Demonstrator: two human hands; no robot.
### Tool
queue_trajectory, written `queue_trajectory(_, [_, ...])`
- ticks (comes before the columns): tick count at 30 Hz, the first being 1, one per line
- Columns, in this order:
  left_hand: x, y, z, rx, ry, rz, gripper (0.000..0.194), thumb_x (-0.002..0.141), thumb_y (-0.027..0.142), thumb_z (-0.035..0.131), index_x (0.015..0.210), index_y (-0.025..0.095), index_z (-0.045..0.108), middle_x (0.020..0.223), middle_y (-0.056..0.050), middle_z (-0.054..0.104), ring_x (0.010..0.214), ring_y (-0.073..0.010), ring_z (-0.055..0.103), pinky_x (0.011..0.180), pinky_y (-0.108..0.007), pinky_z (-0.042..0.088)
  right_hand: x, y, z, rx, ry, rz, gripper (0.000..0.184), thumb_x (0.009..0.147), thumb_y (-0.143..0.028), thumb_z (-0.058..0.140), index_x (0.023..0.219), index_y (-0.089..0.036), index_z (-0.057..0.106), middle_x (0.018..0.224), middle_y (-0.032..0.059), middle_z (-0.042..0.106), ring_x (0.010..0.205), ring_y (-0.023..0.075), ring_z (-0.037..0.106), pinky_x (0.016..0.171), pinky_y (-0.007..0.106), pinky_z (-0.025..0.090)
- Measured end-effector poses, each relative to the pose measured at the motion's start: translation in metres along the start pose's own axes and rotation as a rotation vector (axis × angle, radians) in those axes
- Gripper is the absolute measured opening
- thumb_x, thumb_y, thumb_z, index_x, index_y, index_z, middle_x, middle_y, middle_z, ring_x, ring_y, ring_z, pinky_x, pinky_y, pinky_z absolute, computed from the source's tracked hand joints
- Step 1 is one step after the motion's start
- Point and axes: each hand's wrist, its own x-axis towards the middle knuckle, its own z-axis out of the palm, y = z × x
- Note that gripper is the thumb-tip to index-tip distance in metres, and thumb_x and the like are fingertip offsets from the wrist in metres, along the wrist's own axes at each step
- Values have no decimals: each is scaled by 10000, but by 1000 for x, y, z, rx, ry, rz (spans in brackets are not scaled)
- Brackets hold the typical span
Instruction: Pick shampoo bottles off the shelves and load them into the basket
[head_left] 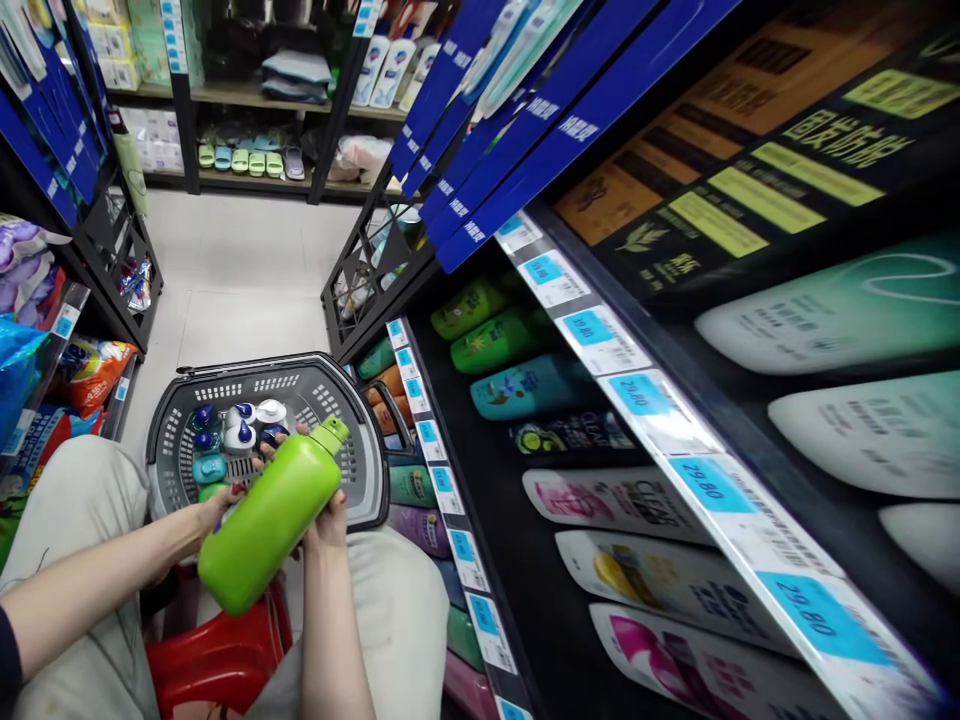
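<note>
A large green pump bottle (274, 520) lies tilted between my two hands, its green cap toward the upper right. My left hand (217, 508) grips its lower left side, with the fingers partly hidden behind it. My right hand (328, 520) holds the right side near the shoulder, thumb showing at the edge. Just beyond the bottle stands a grey shopping basket (364, 450) with several bottles in it, among them white-topped pump bottles (241, 435) and a teal bottle (209, 467).
To my right, shelves carry rows of shampoo bottles (517, 387) behind price tags (634, 393). A red stool (217, 660) is beneath me. Bagged detergent (94, 370) fills the left shelf. Slippers (248, 162) sit on the far rack, past the tiled floor (232, 240).
</note>
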Motion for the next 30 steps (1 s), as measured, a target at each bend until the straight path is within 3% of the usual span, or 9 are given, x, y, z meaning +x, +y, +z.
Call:
queue_trajectory(6, [9, 17, 10, 233, 368, 144, 775, 479, 512, 825, 1082, 123, 533, 1051, -133, 658, 971, -305, 617, 846, -380, 492, -1, -13, 7, 98, 43, 91, 592, 585, -509, 756, 1082, -231, 594, 968, 65, 703, 954, 264, 667, 798, 407, 558])
queue_trajectory(10, [7, 21, 14, 583, 658, 123, 701, 490, 489, 855, 1018, 150, 542, 985, -102, 655, 966, -320, 588, 848, -396, 440, 1, -13, 19, 107, 100, 69, 555, 575, -383, 797, 1066, -222, 593, 929, 30, 704, 873, 234, 688, 788, 362, 572])
queue_trajectory(12, [4, 24, 18, 796, 725, 74, 668, 546, 509, 817, 1041, 158, 538, 957, -92, 660, 926, -311, 602, 807, -382, 431, 2, -11, 21, 115, 117, 80, 542, 577, -370, 795, 1057, -213, 598, 904, 24, 705, 864, 230, 690, 774, 351, 576])
queue_trajectory(14, [2, 27, 21, 911, 726, 46, 657, 591, 528, 776, 1075, 163, 522, 968, -89, 665, 912, -299, 616, 777, -359, 431, 3, -10, 21, 134, 126, 86, 535, 575, -373, 794, 1044, -200, 603, 906, 30, 710, 876, 234, 690, 770, 350, 578])
queue_trajectory(20, [1, 30, 17, 904, 703, 29, 641, 604, 568, 757, 1037, 165, 512, 942, -95, 663, 886, -302, 617, 741, -349, 418, 6, -5, 16, 168, 124, 100, 526, 562, -378, 808, 1004, -188, 599, 880, 29, 722, 893, 244, 690, 769, 357, 583])
queue_trajectory(24, [7, 25, 3, 542, 623, -5, 690, 539, 618, 791, 986, 141, 571, 977, -120, 665, 925, -323, 609, 752, -355, 441, 13, 2, 14, 153, 145, 198, 557, 569, -407, 817, 1025, -179, 594, 859, 33, 723, 829, 244, 700, 749, 358, 592])
queue_trajectory(27, [13, 19, -6, 286, 500, -68, 773, 550, 686, 736, 1059, 122, 594, 1051, -138, 675, 936, -296, 637, 774, -344, 496, 20, 13, 11, 128, 215, 307, 552, 595, -383, 812, 1047, -188, 561, 840, 40, 725, 768, 241, 705, 714, 365, 598])
queue_trajectory(30, [16, 15, -12, 117, 455, -161, 783, 546, 709, 726, 1018, 93, 630, 1031, -163, 688, 919, -275, 656, 796, -327, 522, 27, 25, 6, 134, 263, 402, 464, 655, -353, 765, 1036, -191, 556, 794, 38, 724, 719, 232, 704, 697, 375, 596])
